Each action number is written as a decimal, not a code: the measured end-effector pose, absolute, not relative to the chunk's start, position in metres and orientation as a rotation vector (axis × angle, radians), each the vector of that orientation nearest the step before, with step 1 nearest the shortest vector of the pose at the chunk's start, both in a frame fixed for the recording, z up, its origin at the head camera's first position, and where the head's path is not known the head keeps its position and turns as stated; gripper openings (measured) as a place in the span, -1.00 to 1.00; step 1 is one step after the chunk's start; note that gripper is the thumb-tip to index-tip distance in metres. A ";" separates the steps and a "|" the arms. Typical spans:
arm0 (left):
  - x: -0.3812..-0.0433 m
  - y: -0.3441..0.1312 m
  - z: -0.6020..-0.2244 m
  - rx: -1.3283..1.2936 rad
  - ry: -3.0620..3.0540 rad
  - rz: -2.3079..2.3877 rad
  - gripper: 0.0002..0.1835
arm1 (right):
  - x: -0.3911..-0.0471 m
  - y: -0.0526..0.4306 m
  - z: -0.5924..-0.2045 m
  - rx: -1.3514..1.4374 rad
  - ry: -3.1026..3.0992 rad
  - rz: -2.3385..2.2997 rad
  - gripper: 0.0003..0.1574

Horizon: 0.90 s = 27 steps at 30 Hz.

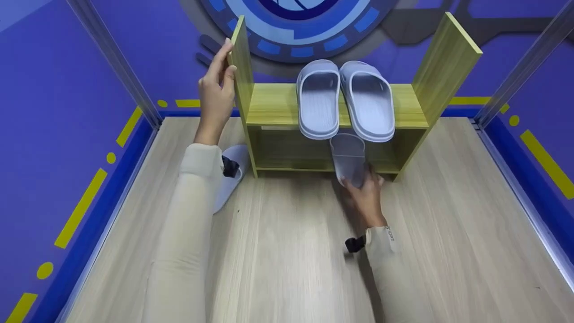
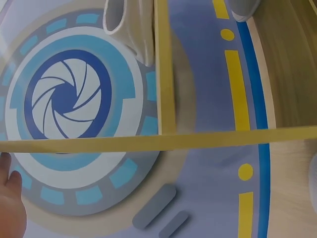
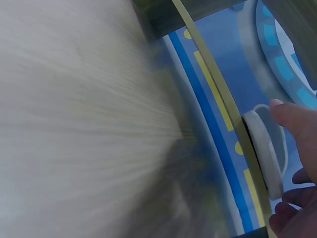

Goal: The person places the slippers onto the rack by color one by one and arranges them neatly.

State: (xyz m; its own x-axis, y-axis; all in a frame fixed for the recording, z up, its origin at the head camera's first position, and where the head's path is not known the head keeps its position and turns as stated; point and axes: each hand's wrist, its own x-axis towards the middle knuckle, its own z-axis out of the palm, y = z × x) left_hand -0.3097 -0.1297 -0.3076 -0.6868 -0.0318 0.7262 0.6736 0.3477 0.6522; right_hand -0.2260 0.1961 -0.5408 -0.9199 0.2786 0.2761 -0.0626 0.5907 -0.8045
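My right hand (image 1: 368, 197) pinches the heel end of a grey slipper (image 1: 349, 157), thumb on its left side and fingers on its right. The slipper points toe-first into the lower compartment of a yellow-green wooden shoe rack (image 1: 272, 105). In the right wrist view, the held slipper (image 3: 265, 153) appears beside the thin shelf edge. My left hand (image 1: 216, 92) touches the rack's left side panel near its front edge, fingers fairly straight. On the upper shelf stand two pale grey slippers (image 1: 319, 101) side by side, heels toward me and jutting past the front edge.
Another pale slipper (image 1: 235, 157) lies on the wood-look floor (image 1: 291, 251) left of the rack, partly hidden by my left sleeve. Blue patterned walls (image 1: 58, 112) enclose the space at the back and both sides. The rack's right panel (image 1: 448, 67) rises above the upper shelf.
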 end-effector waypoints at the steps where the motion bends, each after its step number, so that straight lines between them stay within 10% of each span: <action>1: -0.309 -0.130 -0.307 -0.554 -1.979 -1.380 -0.53 | -0.226 0.197 -0.540 -0.170 -2.442 1.254 0.02; 17: -0.281 -0.131 -0.361 -0.410 -2.240 -1.318 -0.24 | -0.218 0.226 -0.494 -0.045 -2.352 1.247 -0.54; 27: -0.263 -0.150 -0.423 -0.372 -2.415 -1.090 -0.11 | -0.206 0.252 -0.441 0.054 -2.314 1.184 -0.52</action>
